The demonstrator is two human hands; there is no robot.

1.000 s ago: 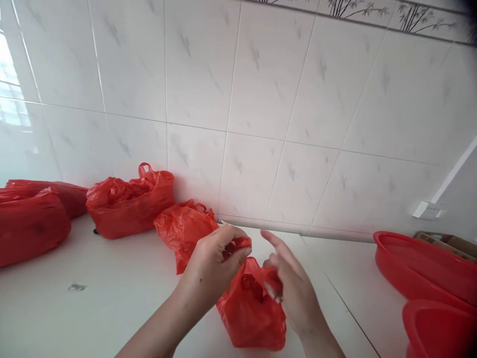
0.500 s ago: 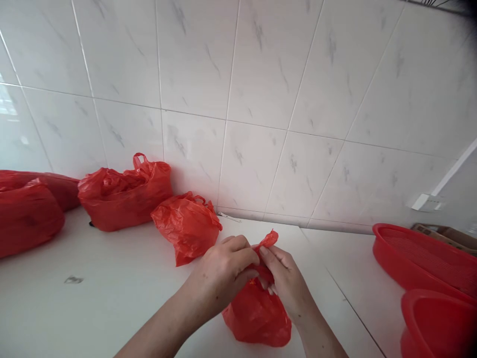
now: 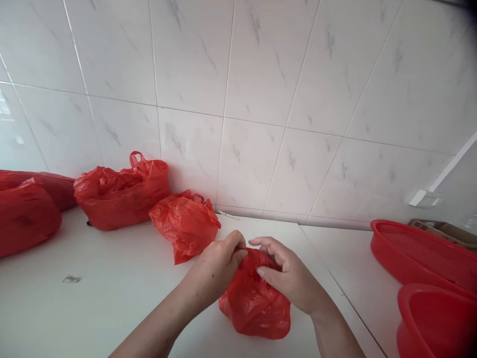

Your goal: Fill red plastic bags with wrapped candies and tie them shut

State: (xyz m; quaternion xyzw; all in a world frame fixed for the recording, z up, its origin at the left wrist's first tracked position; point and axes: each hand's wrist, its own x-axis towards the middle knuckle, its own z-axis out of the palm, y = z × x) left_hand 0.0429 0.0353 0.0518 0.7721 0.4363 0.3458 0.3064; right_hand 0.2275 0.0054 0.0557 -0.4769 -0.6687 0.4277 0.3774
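A red plastic bag (image 3: 257, 308) rests on the white tabletop in front of me, its contents hidden by the film. My left hand (image 3: 225, 256) pinches the bag's upper left edge between thumb and fingers. At the bag's upper right, my right hand (image 3: 286, 273) is open. Its thumb lies at the near side of the bag's top, and its fingers arch over the far side with a gap between. Behind my left hand stands another crumpled red plastic bag (image 3: 186, 223), apart from the one I hold.
Further left are a larger red bag with a loop handle (image 3: 122, 199) and more red bags (image 3: 28, 216). On the right sit a red mesh-bottomed sieve (image 3: 421, 253), a red basin (image 3: 413, 318) and a cardboard box (image 3: 447, 233). A tiled wall (image 3: 253, 164) closes the back.
The twisted neck of the bag has come undone and its top has spread lower. My right hand has let go of the neck and opened; my left hand still pinches the bag.
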